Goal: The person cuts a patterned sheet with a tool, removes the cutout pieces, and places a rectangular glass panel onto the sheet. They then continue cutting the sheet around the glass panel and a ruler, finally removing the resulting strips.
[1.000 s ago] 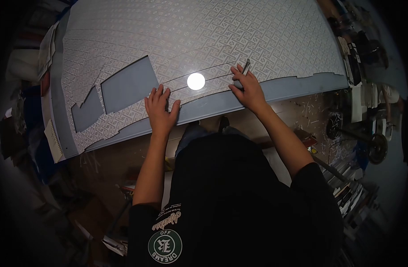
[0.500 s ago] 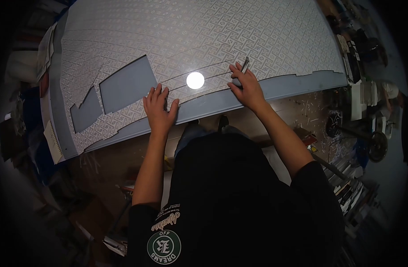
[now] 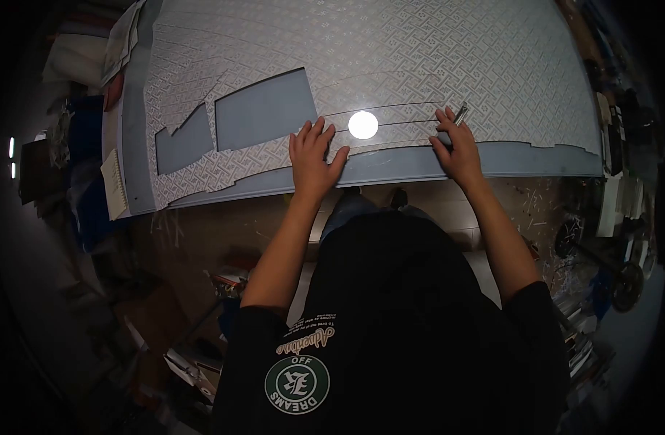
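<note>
A large pale sheet (image 3: 506,101) with a woven lattice pattern lies over the grey-blue table (image 3: 390,165). My left hand (image 3: 316,156) rests on it near the front edge, fingers spread, just right of a big four-sided cutout (image 3: 263,109). Further right, my right hand (image 3: 459,148) lies on the sheet with a slim silvery tool (image 3: 461,112) between its fingers, its tip pointing away from me; the fingers partly hide it. Thin dark curved lines run across the sheet between both hands. A round bright spot (image 3: 363,125) shines there.
A smaller jagged cutout (image 3: 181,141) sits at the sheet's left. At the table's left edge are a spiral notebook (image 3: 115,185) and papers (image 3: 122,43). Scraps (image 3: 539,199) litter the floor at right, near a round dark metal base (image 3: 626,286).
The view has swung, so table, sheet and hands all appear further right. Both hands stay at about the same places on the sheet, and the tool remains in my right hand.
</note>
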{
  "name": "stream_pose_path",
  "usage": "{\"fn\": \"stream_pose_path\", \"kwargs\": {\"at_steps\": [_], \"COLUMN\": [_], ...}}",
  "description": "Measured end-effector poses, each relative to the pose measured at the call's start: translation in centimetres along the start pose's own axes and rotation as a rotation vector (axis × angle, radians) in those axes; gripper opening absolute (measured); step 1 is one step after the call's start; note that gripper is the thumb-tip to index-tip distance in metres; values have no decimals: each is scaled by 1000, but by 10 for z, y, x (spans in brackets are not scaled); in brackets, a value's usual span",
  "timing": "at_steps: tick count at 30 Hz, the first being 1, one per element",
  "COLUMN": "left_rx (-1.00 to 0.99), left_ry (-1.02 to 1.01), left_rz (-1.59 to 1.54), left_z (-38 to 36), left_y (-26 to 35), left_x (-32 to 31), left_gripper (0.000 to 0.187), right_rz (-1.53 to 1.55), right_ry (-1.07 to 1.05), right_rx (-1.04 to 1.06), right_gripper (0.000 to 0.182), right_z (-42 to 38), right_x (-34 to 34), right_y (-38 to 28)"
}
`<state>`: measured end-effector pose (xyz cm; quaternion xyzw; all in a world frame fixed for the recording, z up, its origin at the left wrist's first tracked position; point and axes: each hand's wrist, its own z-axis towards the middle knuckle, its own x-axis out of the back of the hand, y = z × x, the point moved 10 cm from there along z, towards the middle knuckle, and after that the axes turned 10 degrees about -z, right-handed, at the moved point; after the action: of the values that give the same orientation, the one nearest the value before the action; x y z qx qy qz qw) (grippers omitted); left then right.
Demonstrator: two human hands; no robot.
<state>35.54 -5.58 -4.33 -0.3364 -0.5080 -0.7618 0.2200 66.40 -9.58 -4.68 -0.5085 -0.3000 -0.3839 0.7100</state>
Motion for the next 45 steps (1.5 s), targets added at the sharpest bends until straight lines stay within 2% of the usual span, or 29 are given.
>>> {"fn": "stream_pose_path", "kwargs": {"at_steps": [1, 4, 14, 16, 17, 18, 20, 21, 23, 24, 25, 27, 28, 29, 31, 32, 33, 34, 36, 37, 39, 41, 45], "left_rx": [4, -1, -8, 3, -9, -19, -2, 4, 5, -2, 1, 97, 89, 61, 6, -16, -41, -62, -44, -57, 38, 69, 157], "left_ry": [2, 2, -19, -17, 6, 31, 57, 72, 70, 64, 60, -109, -108, -138, -183, -275, -363, -368, -473, -483, -632, -680, -744], "left_rz": [0, -4, 46, 82, 111, 141, 137, 123, 173, 212, 212, 239, 231, 189, 106, 113, 126, 107, 203, 192, 327, 335, 371], "left_z": [0, -1, 2, 2, 2, 4, 8, 11, 21, 28, 36, 56, 66, 75, 93, 101, 109, 118, 125, 131, 131, 133, 129], "left_y": [-1, 0, 7, 10, 14, 18, 22, 23, 28, 33, 37, 34, 38, 47, 72, 84, 96, 111, 126, 133, 130, 130, 122], "left_x": [0, 1, 0, 4, 7, 10, 12, 12, 9, 5, 2, -18, -21, -33, -57, -71, -83, -89, -104, -106, -121, -126, -134], "left_gripper": [54, 54, 52, 50, 47, 43, 38, 32, 28, 24, 24, 17, 17, 20, 23, 34, 45, 45, 69, 69, 86, 90, 101], "right_rz": [-16, -14, -2, 234, 224, 234, 343, 351, 389, 392, 380, 365, 297, 215, 196, 210, 182, 171, 155, 108, 49, 35, 6], "right_ry": [5, -13, 31, 214, 298, 294, 45, 38, 38, 33, 113, 197, 217, 237, 172, 98, 113, 93, 78, 68, 53, -60, -65], "right_rx": [12, 5, 33, -99, -72, -59, -367, -359, -527, -529, -484, -438, -348, -262, -337, -402, -417, -416, -426, -455, -499, -446, -348], "right_gripper": [32, 26, 34, 35, 35, 35, 35, 35, 29, 29, 25, 21, 19, 18, 17, 17, 17, 18, 19, 18, 18, 16, 16], "right_z": [0, 0, -1, -8, -12, -18, -37, -42, -48, -47, -44, -43, -39, -38, -40, -40, -39, -36, -29, -28, -29, -25, -27], "right_x": [1, -1, 3, 20, 30, 34, 15, 19, 42, 50, 67, 78, 82, 90, 86, 80, 83, 81, 77, 76, 77, 69, 63], "right_y": [-1, 0, -5, 8, 10, 18, 59, 59, 63, 58, 50, 44, 37, 33, 34, 32, 29, 24, 15, 13, 13, 7, 2]}}
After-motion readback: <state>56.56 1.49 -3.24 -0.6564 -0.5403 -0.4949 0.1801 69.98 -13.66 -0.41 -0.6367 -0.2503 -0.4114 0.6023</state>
